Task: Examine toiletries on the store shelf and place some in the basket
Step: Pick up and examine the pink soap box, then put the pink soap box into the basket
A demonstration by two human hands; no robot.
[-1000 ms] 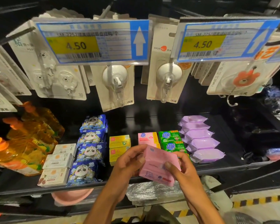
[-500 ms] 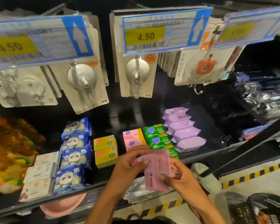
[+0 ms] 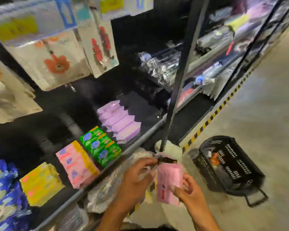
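A pink soap pack (image 3: pixel 168 184) hangs upright in front of the shelf edge, held between both hands. My right hand (image 3: pixel 188 189) grips its lower right side with curled fingers. My left hand (image 3: pixel 137 177) touches its upper left edge; the frame is blurred, so the hold of its fingers is unclear. A black plastic basket (image 3: pixel 230 165) stands on the floor to the right, with something orange inside. More pink soap packs (image 3: pixel 77 162) lie on the black shelf (image 3: pixel 140 139).
On the shelf lie green soap packs (image 3: pixel 101 145), purple wipe packs (image 3: pixel 122 122), yellow boxes (image 3: pixel 40 182) and blue panda packs (image 3: pixel 3 194). Hook cards (image 3: pixel 57 64) hang above. A black upright post (image 3: pixel 178 77) divides the shelving. Yellow-black tape (image 3: pixel 212 117) lines the floor.
The view has swung right, and the basket on the floor now shows in full. Both hands with the pink pack have shifted right, away from the shelf front.
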